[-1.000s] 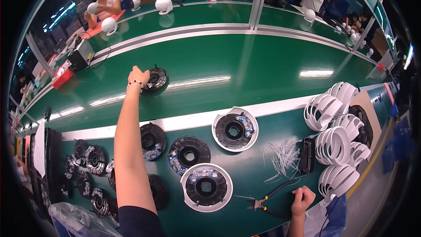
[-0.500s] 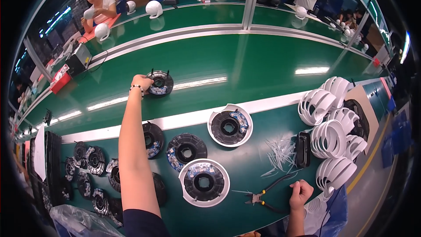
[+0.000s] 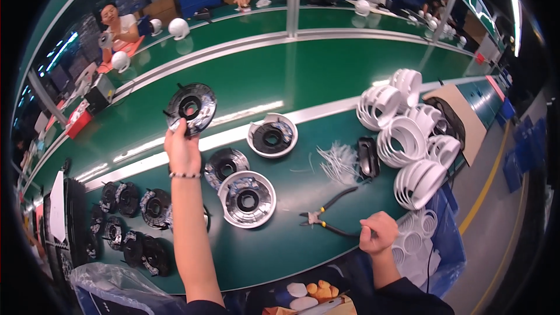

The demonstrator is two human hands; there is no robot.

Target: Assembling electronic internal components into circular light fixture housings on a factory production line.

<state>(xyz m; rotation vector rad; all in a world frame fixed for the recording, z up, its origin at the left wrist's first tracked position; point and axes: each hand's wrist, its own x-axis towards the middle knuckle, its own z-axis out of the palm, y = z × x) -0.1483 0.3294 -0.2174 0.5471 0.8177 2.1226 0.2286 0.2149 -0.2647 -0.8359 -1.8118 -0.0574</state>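
My left hand [image 3: 182, 147] is stretched out over the green table and holds a round black disc part [image 3: 191, 107] with a centre hole, lifted off the belt and tilted toward me. My right hand [image 3: 378, 232] rests as a loose fist on the near table edge, with black-handled pliers [image 3: 326, 217] lying just left of it. Whether it touches a handle is unclear. A white ring with a black disc inside [image 3: 247, 199] lies in front of me, another [image 3: 272, 135] farther back, and a bare black disc [image 3: 225, 163] sits between them.
Stacks of white ring housings [image 3: 408, 140] fill the right side. Several black discs [image 3: 131, 221] lie at the left near a plastic bag [image 3: 116, 291]. White cable ties [image 3: 335, 163] and a black part [image 3: 367, 157] lie mid-table. Other people sit beyond the green conveyor [image 3: 291, 76].
My left hand has picked the black disc up off the far belt and drawn it back toward me. The view has shifted, and my right hand has stayed by the pliers.
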